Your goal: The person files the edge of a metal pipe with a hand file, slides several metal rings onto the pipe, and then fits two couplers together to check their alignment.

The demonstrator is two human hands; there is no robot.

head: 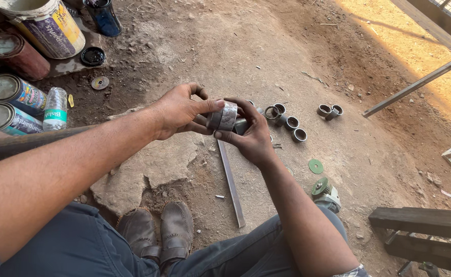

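Hands are holding a short metal ring above the dirt floor, the left hand pinching one side and the right hand gripping the other, while more metal rings are lying just beyond, near a flat metal bar.

I note paint cans and a plastic bottle at the left on the dirt floor. A flat metal bar lies centre; an angle grinder and green disc sit at the right.
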